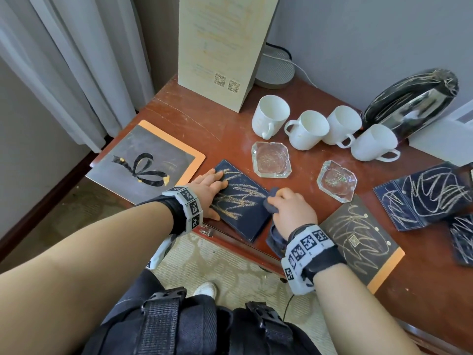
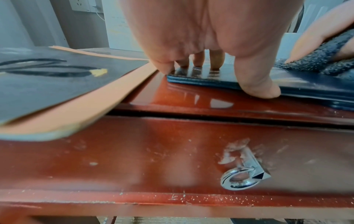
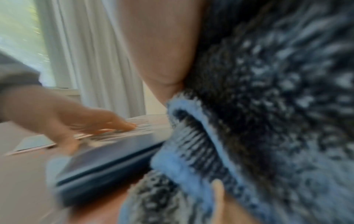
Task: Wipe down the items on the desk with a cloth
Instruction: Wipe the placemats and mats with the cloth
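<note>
Right hand (image 1: pixel 290 207) bunches the cloth (image 1: pixel 271 201) on the folder's (image 1: pixel 243 201) near edge; left hand (image 1: pixel 212 187) lies flat, pinning it.

Left wrist: fingers (image 2: pixel 199 60) press the folder (image 2: pixel 268 84) to the desk (image 2: pixel 172 94). Right wrist, blurred: cloth (image 3: pixel 268 121) gripped. Sweep toward the left hand, pressing evenly.

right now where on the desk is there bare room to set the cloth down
Bare wood lies on the desk between the tall card, the orange-edged board and the nearest mug. The right side is crowded: mugs, two glass ashtrays, scribbled folders.
</note>
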### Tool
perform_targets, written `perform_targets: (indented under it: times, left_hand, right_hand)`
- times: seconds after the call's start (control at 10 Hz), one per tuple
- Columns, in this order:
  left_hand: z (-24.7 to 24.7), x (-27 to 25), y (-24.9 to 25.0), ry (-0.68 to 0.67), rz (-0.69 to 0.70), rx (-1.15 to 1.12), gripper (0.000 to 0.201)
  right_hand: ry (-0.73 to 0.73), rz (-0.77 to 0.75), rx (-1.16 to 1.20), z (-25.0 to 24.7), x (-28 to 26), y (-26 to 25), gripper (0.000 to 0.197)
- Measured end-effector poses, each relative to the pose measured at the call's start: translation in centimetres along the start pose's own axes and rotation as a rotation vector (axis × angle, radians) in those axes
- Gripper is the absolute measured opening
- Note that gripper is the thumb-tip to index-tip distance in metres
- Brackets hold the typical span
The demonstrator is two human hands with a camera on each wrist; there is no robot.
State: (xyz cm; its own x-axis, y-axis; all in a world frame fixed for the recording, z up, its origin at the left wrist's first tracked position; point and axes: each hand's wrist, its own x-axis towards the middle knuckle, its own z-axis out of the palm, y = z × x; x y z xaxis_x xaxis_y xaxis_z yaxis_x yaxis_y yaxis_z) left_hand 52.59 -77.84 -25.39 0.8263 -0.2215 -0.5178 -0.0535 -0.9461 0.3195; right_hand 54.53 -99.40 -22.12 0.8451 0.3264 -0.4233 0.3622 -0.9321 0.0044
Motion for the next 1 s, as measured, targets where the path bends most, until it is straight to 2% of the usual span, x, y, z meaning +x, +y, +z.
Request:
perform_targets:
  times: [0.1, 0.2, 0.3, 0.4, 0.5, 0.6, 0.7, 0.8, 0.9, 1.0]
  left_hand:
    - [0.1, 0.0, 0.0, -0.002, 0.005, 0.002, 0.092]
    - [0.1, 0.0, -0.1, -0.005, 0.011, -0.003, 0.093]
    - [0.2, 0.1, -0.2, -0.006, 0.009, -0.001, 0.093]
    - [0.2, 0.1, -0.2, -0.006, 0.005, 0.013, 0.093]
    - [0.1, 0.1, -0.1, -0.013, 0.001, 0.018, 0.093]
    - [0.2, 0.1, -0.1, -0.003, 0.009, 0.010, 0.093]
    - [0.2, 0.1, -0.2, -0.002, 0.005, 0.010, 0.093]
    - [0.2, 0.1, -0.1, -0.009, 0.001, 0.013, 0.093]
    - [0.1, 0.1, -0.1, -0.011, -0.003, 0.016, 0.093]
    - [0.0, 0.0, -0.1, -0.008, 0.005, 0.004, 0.093]
  right_hand:
    - [-0.036, -0.284, -0.082, 0.8, -1.3, -1.9, 0.041]
    - [-0.038, -0.194, -0.005, 0.2, -0.4, -0.9, 0.041]
    - [0.026, 0.048, 0.095, 0.0, 1.3, 0.4, 0.044]
    - [0.029, -0.042, 0.016, 0.2, 0.9, -1.2, 0.041]
    - [-0.024, -0.301, -0.082, 0.6, -0.3, -2.5, 0.041]
    - [-0.048, -0.198, -0.032, -0.2, 0.8, -1.4, 0.042]
    - [0.019, -0.001, 0.017, -0.5, 2.0, -1.0, 0.044]
    - [0.027, -0.177, -0.056, 0.1, 1.3, -2.8, 0.040]
    - [-0.027, -0.331, -0.075, 0.1, 0.8, -2.9, 0.043]
    - [-0.005, -0.107, -0.022, -0.8, 2.4, -2.0, 0.045]
